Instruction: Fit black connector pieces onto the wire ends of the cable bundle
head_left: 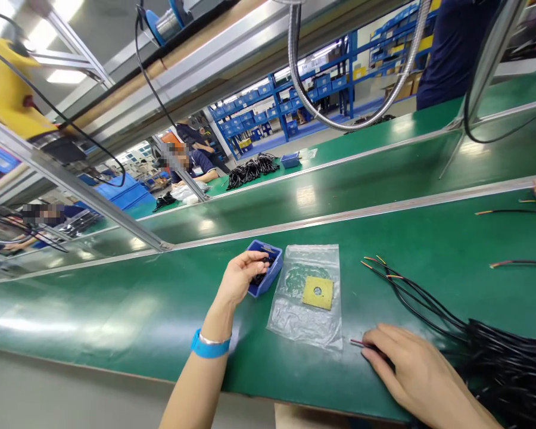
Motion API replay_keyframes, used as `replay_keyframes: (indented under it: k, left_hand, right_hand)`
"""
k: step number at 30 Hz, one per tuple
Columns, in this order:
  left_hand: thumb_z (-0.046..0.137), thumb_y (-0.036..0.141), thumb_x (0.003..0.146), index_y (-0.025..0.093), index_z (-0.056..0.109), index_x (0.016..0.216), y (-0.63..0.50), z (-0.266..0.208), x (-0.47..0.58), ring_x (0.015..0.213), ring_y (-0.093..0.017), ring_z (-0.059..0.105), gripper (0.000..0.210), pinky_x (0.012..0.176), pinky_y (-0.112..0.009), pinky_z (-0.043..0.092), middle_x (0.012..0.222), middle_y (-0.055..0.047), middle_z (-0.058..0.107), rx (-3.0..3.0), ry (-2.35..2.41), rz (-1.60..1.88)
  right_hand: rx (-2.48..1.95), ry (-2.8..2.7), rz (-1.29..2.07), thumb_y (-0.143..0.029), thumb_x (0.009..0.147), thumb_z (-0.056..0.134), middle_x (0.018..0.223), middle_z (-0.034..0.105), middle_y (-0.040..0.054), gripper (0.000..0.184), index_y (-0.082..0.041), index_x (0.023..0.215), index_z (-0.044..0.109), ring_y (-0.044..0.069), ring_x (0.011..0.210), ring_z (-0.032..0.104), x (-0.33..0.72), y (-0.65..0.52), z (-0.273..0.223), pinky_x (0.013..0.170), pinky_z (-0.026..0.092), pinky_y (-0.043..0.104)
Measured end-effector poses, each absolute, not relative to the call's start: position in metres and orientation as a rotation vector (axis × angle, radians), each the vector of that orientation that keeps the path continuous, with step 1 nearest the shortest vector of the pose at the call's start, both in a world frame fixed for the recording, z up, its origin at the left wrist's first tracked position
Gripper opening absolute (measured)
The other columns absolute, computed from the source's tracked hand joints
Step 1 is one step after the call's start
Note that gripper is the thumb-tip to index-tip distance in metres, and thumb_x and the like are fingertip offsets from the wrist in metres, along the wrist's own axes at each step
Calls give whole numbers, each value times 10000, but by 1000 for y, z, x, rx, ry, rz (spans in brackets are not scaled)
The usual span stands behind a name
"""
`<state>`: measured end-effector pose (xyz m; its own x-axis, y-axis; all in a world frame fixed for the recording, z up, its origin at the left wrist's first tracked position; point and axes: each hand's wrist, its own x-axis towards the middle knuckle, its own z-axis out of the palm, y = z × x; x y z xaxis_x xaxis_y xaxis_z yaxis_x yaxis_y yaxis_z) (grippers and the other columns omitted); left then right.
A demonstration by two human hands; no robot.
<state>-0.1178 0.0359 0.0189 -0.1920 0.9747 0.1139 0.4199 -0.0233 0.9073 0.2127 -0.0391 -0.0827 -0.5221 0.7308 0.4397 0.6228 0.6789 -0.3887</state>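
Observation:
My left hand (241, 277), with a blue band on its wrist, is over the blue bin (274, 273). Its thumb and fingers pinch a small black part (265, 260); more black pieces lie in the bin below. Low on the right, my right hand (399, 354) is closed round a black cable, whose reddish wire end (356, 342) pokes out past the fingertips toward the left. Most of that cable is hidden by the hand. Between the hands lies a clear zip bag (295, 322) with a yellow square piece (318, 293) on it, which has a hole in its middle.
A large bundle of black cables (509, 363) lies at the right, several stripped ends pointing left. Across the green bench (129, 316) runs a metal rail (361, 212). A metal flexible hose (339, 122) hangs overhead. Other people work beyond, near more cables (252, 171).

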Motion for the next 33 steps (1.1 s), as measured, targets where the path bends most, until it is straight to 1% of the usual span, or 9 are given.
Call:
replay_keyframes:
  k: [5,11,17,22,26,28,30,31,33]
  left_hand:
    - [686,344,715,134,676,865,13,26,-97,732,-190,728,258,686,-316,592,865,-109,754,1454,1512,1175]
    - [648,240,750,151,679,882,13,9,-51,753,-199,711,162,704,-321,587,849,-81,744,1694,1463,893]
    - [593,64,751,224,630,1065,23,-9,-10,936,-250,643,354,900,-395,504,899,-49,721,2101,1532,552]
    - [559,43,764,184,613,1028,34,-6,-1,878,-288,660,304,872,-432,508,833,-79,692,2227,1543,394]
    - [551,69,806,184,605,1070,20,-3,-3,882,-255,682,293,842,-394,534,928,-91,712,2197,1522,467]
    - [558,135,856,180,611,1075,-1,-7,-2,861,-213,701,230,797,-341,563,1013,-98,711,1999,1459,648]
    - [630,224,860,163,652,980,-27,-16,3,807,-195,723,136,745,-308,587,950,-87,723,1469,1298,945]
    - [690,249,833,163,671,954,-39,-21,7,785,-184,728,150,746,-294,590,878,-65,733,1204,1228,1038]
    - [811,262,740,164,713,906,-60,-33,19,755,-153,731,216,748,-255,591,854,-44,751,820,1124,1171]
  right_hand:
    - [-1046,-2269,248,-264,984,432,746,589,14,168,-227,913,580,187,656,596,211,-40,-81,607,441,314]
    - [-1027,-2086,296,-226,968,463,838,635,38,126,-197,1028,570,179,737,616,210,-41,-64,681,476,308]
    - [-1023,-1980,369,-191,949,487,802,629,25,115,-193,989,594,159,714,610,212,-42,-57,673,483,282]
    - [-1004,-1965,393,-168,941,499,796,624,29,105,-186,988,591,159,703,601,212,-42,-55,659,487,283]
    - [-968,-1894,388,-135,920,525,792,640,30,124,-177,1003,607,147,682,608,212,-43,-50,642,500,275]
    - [-927,-1852,387,-116,898,551,782,655,29,138,-183,990,630,146,672,619,213,-43,-47,632,509,272]
    - [-898,-1806,382,-102,871,579,780,672,31,159,-190,977,658,151,675,633,214,-44,-44,632,522,275]
    - [-889,-1788,379,-97,858,591,777,677,33,169,-193,973,671,153,676,638,214,-44,-42,632,527,277]
    - [-877,-1775,381,-85,839,607,775,683,36,184,-195,964,686,157,674,641,215,-44,-41,625,531,282]
